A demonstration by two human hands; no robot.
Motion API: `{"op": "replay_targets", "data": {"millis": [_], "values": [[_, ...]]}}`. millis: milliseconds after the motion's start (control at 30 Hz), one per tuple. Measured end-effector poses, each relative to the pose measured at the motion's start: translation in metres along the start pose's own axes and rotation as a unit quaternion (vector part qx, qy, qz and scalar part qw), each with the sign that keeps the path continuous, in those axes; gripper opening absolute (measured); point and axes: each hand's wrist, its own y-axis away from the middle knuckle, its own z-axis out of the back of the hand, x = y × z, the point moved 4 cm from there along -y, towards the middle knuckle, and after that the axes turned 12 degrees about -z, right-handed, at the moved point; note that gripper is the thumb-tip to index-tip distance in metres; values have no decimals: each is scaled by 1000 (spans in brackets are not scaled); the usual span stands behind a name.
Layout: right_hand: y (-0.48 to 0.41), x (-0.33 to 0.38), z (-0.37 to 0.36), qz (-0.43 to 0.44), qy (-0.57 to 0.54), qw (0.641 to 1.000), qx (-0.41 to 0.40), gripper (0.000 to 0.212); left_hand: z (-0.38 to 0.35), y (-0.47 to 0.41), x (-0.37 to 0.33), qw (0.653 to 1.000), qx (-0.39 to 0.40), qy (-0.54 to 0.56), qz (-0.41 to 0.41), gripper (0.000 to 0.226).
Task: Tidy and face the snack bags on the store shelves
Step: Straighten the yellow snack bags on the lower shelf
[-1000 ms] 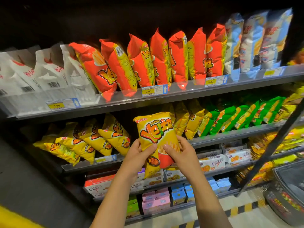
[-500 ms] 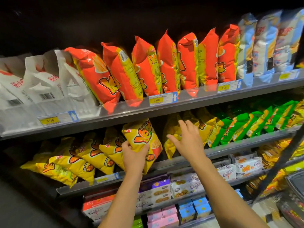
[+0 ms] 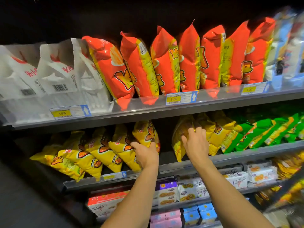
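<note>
Head view: we grip the yellow snack bag (image 3: 145, 133) on the middle shelf (image 3: 181, 166), our left hand (image 3: 145, 154) curling its fingers round the bag's lower edge. Further right on that shelf, our right hand (image 3: 195, 143) presses spread fingers against a second yellow bag (image 3: 176, 148). Green bags (image 3: 263, 132) lie toward the shelf's right end, and orange bags (image 3: 164, 63) stand above it.

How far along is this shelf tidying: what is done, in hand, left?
Done: the orange bags stand in a row. In hand: the left hand grips a yellow bag; the right hand presses a second yellow bag. Left: the slumped yellow bags further left need standing up.
</note>
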Motion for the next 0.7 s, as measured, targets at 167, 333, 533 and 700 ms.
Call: {"op": "replay_targets", "data": {"millis": [167,333,533,700], "values": [[-5,-5,-4,12,-45,999,-18,17,-2,1,7,999,13,-52,-3,56],[-6,-11,0,16,-82,995,-46,14,0,8,6,996,25,-82,-10,62],[-6,-15,20,19,-134,987,-86,18,7,18,0,998,23,-57,-11,86],[7,-20,42,-3,-216,974,-65,30,22,38,0,999,15,-28,0,97]]}}
